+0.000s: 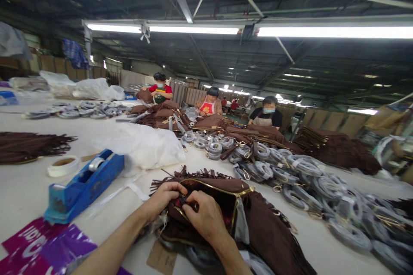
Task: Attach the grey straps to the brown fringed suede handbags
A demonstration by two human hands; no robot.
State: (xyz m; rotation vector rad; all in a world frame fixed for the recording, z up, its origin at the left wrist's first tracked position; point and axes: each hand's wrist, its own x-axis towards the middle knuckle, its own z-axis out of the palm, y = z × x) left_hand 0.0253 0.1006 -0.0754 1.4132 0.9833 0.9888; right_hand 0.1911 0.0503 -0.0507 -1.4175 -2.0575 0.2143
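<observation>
A brown bag [222,184] with fringe and a gold zipper lies in front of me, its zipped mouth gaping. At the left end of the opening, my left hand [163,200] pinches the bag's edge. Close beside it, my right hand [206,215] bends over the mouth with thumb and fingers closed on a dark bit of the bag there. The exact spot between the fingertips is partly hidden. A grey-wrapped zipper pull [241,221] hangs at the right end of the zipper. Below the bag lies a brown cardboard tag [161,258].
On the left are a blue tape dispenser [85,187], a white tape roll [63,166] and purple plastic packaging [48,247]. Wrapped coiled straps [309,176] spread along the right. White plastic sheeting [145,146] and piled brown bags [209,122] lie beyond; several people work behind them.
</observation>
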